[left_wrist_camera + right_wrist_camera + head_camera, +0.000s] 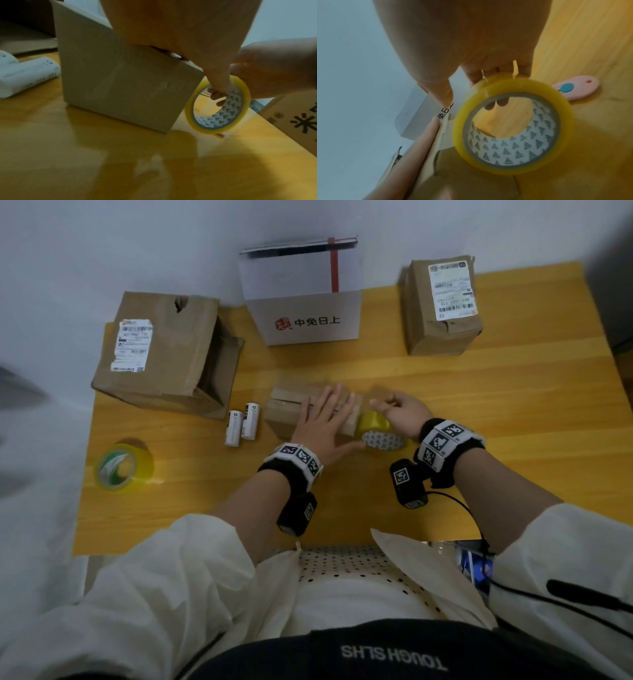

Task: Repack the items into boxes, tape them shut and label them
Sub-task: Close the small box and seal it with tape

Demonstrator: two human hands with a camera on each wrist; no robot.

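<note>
Resting flat with straight fingers, the left hand (323, 419) is pressing down on the closed small cardboard box (291, 409) at the middle of the yellow counter (479, 392). Just beside the box's right end, the right hand (399, 414) is gripping a yellow tape roll (378, 431), fingers hooking through its core. Two white cylinders (241, 422) are lying just left of the box. A second tape roll (120, 469) is sitting well apart near the counter's left edge.

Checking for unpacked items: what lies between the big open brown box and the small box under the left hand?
Two white tubes lie there side by side on the table, per the head view.
</note>
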